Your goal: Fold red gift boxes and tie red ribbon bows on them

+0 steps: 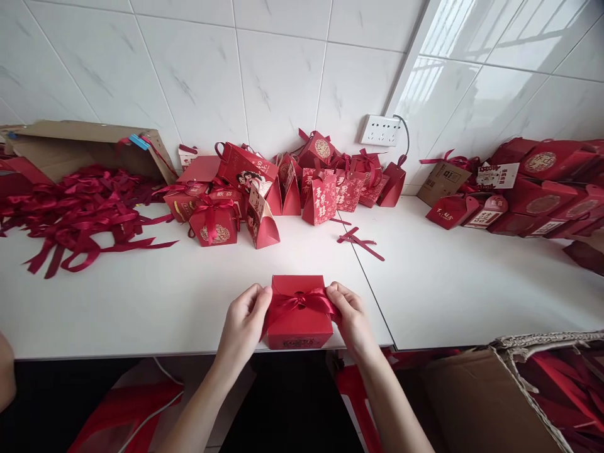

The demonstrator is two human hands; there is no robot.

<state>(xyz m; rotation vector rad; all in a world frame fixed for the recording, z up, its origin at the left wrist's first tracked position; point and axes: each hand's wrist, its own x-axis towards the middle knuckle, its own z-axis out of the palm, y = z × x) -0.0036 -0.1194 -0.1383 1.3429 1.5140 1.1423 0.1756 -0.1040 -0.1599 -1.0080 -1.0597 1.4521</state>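
A red gift box (302, 330) sits on the white table near its front edge, right before me. Across its top runs a dark red satin ribbon (302, 301), knotted in the middle over a round cut-out. My left hand (248, 314) pinches the ribbon at the box's left side, thumb against fingers. On the opposite side, my right hand (348, 309) is closed on the ribbon's loop. The ribbon stretches between both hands. Dark lettering shows on the box's front face, too small to read.
Loose ribbons (89, 207) spill from a cardboard carton (89, 135) at left. Finished-looking gift boxes (321, 195) line the wall, and more boxes (538, 201) are stacked at right. Ribbon strips (361, 244) lie mid-table. An open carton (476, 384) stands lower right. Another person's arm (5, 371) shows at left.
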